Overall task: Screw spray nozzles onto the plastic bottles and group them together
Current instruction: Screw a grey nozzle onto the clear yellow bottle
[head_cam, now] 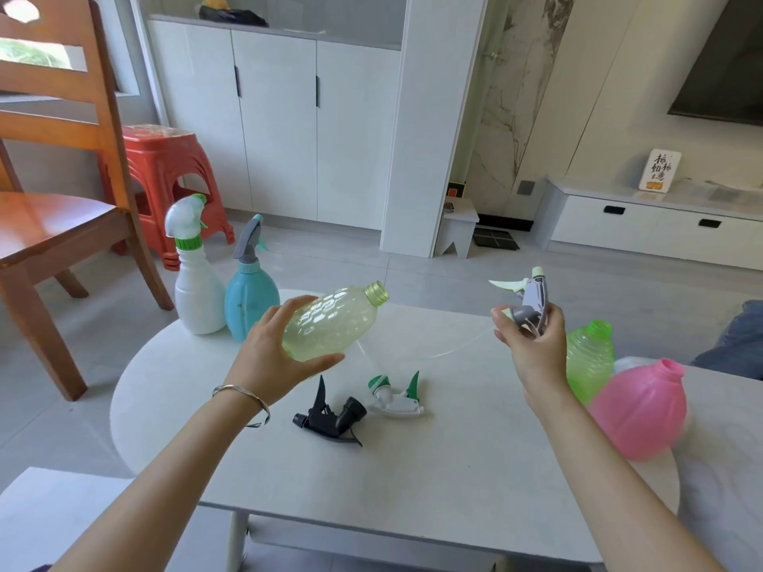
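Two loose spray nozzles lie nearest on the white table (413,489), toward its middle: a black nozzle (330,414) and, just beside it on the right, a white and green nozzle (396,396). Above them the left hand (276,357), a silver bangle (247,402) on its wrist, is closed around the base of a pale yellow bottle (330,324), holding it off the table and tilted, its open threaded neck pointing up and to the right. The bottle looks empty. The right hand (532,344) is raised apart from it, fingers wrapped around the collar of a grey nozzle (532,297) with a pale green trigger; its thin clear tube (454,348) trails down to the left, toward the bottle but not in the neck. Behind this hand, at the table's right edge, an uncapped green bottle (590,357) and an uncapped pink bottle (644,410) overlap in view; whether they touch cannot be told. At the far left edge a white bottle (198,291) and a blue bottle (252,299) stand upright side by side, each with a nozzle fitted. Beyond the table are a wooden chair (62,179) and a red stool (173,175).
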Demonstrator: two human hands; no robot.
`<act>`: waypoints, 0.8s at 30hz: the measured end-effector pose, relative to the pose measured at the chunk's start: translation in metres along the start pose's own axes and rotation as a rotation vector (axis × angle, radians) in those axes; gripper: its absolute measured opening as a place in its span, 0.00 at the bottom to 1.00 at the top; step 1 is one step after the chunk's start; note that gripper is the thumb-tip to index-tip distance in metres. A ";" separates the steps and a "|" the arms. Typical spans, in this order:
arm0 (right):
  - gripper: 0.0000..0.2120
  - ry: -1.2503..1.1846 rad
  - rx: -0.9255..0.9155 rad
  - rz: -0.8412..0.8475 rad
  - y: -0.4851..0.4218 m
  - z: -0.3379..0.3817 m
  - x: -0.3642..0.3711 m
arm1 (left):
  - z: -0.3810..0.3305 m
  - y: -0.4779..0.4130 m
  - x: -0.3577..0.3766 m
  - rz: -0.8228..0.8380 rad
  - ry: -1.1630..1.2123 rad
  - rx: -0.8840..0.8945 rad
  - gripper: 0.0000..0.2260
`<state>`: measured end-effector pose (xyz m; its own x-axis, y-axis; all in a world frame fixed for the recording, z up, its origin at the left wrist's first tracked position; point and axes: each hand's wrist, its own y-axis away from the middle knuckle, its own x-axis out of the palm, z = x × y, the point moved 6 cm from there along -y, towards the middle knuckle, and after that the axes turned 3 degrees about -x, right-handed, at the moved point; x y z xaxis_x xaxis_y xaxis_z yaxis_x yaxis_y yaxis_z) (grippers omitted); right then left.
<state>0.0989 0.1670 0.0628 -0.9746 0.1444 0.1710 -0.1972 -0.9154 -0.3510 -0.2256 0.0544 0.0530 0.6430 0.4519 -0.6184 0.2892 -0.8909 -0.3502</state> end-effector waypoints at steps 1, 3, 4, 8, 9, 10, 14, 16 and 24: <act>0.17 -0.011 -0.007 -0.019 0.000 0.001 0.000 | -0.001 0.000 0.001 -0.001 0.004 0.002 0.33; 0.18 -0.049 -0.021 -0.058 0.000 0.003 -0.001 | -0.001 0.000 0.002 -0.003 0.003 -0.002 0.33; 0.18 -0.064 -0.029 -0.076 0.000 0.004 -0.001 | 0.000 -0.001 0.002 -0.002 -0.002 -0.005 0.33; 0.15 -0.130 -0.011 -0.136 -0.003 0.007 -0.002 | 0.005 -0.002 0.004 0.007 -0.031 -0.028 0.34; 0.14 -0.166 0.018 -0.143 -0.003 0.006 -0.002 | 0.007 -0.002 0.004 0.008 -0.045 -0.038 0.34; 0.13 -0.204 0.053 -0.145 -0.003 0.004 -0.002 | 0.009 -0.003 0.004 0.010 -0.060 -0.047 0.34; 0.12 -0.298 0.133 -0.132 -0.004 0.000 0.002 | 0.017 -0.003 0.004 0.016 -0.111 -0.083 0.35; 0.12 -0.310 0.137 -0.123 -0.004 0.000 0.003 | 0.020 -0.004 0.004 0.013 -0.118 -0.098 0.35; 0.12 -0.317 0.177 -0.058 -0.002 -0.004 0.014 | 0.021 -0.003 0.006 0.029 -0.135 -0.123 0.35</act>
<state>0.0856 0.1727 0.0618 -0.8755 0.0995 0.4729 -0.2026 -0.9640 -0.1723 -0.2374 0.0613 0.0356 0.5533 0.4209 -0.7188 0.3621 -0.8987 -0.2474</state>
